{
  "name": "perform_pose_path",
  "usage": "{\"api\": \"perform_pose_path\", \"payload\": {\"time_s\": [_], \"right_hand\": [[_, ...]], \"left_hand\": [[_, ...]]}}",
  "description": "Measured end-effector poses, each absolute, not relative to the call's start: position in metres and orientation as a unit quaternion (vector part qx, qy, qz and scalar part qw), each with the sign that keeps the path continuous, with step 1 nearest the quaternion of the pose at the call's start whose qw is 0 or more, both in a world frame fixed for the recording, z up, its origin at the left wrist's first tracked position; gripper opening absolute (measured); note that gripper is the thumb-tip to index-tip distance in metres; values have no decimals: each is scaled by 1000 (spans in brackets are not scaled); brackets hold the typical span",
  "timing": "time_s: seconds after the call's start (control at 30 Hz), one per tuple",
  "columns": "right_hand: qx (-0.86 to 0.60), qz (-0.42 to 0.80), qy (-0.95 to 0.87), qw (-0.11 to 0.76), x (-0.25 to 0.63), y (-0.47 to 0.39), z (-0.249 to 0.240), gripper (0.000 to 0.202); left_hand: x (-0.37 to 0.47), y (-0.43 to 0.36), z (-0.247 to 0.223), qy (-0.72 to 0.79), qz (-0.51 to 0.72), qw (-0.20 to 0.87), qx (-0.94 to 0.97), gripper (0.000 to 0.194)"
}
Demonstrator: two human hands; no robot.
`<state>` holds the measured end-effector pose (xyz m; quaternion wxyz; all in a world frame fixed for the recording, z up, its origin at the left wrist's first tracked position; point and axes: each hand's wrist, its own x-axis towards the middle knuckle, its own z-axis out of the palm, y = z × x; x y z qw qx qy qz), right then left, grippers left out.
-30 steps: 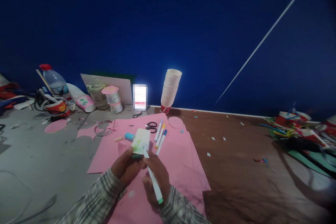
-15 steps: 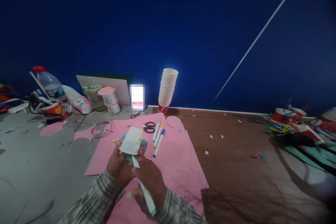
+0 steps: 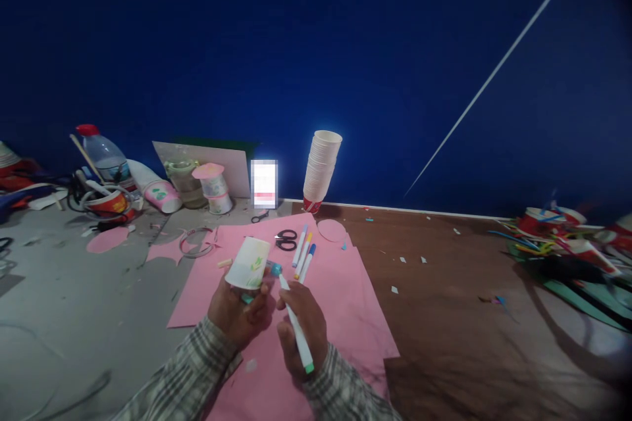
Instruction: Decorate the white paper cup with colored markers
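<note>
A white paper cup (image 3: 244,264) with green and yellow drawing on its side is held tilted by my left hand (image 3: 236,316), above the pink paper (image 3: 345,316). My right hand (image 3: 307,325) grips a white marker with a green end (image 3: 299,335), its tip apart from the cup. A blue object (image 3: 275,268) shows behind the cup, partly hidden. A bit of teal shows at my left fingers; I cannot make out what it is. Beyond my hands lie black-handled scissors (image 3: 286,240) and several markers (image 3: 305,255) on the paper.
A tall stack of paper cups (image 3: 322,168) leans near the blue wall. At the left are a plastic bottle (image 3: 103,158), decorated cups (image 3: 214,191) and a roll of tape (image 3: 196,243). Paper scraps dot the brown table (image 3: 434,316); cups and straws (image 3: 543,223) crowd the far right.
My right hand has moved right with the marker, away from the cup's rim. The cup has turned a little, showing more of its green drawing. The camera view has shifted slightly.
</note>
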<state>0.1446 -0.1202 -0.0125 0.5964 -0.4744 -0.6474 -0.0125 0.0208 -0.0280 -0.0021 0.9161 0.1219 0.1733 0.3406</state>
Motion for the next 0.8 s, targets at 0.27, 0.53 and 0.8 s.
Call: {"api": "perform_pose_path", "payload": {"time_s": [0.27,0.53,0.8], "right_hand": [[-460,5,-627,629,144,-118,-13,36],[-448,38,-621,642,145,-118,-3,36],[-460,42,-621,633,145,-119,-4,42]], "left_hand": [[18,-29,-2,143,332,926,109,32],[18,-31,-4,133,326,930,110,29],[17,-28,-7,130,318,933,106,29]]}}
